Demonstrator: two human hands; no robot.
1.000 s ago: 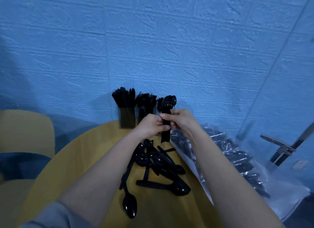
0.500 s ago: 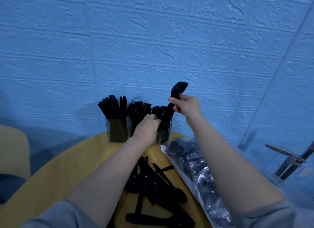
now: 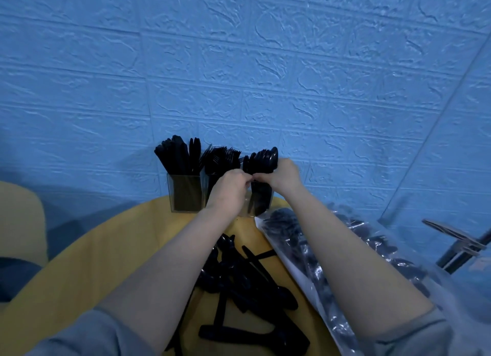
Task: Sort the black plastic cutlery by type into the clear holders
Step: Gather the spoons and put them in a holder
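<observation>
We press spoons [image 3: 261, 157] into the right holder [image 3: 261, 201]; left hand [image 3: 229, 189] and right hand [image 3: 283, 175] curl round the handles; we risk tipping the holder or mixing in forks [image 3: 221, 157].

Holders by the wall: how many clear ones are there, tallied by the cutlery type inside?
Knife holder: 1
Fork holder: 1, partly hidden by the left hand
Spoon holder: 1, with the right hand at its spoons
Total: 3
</observation>
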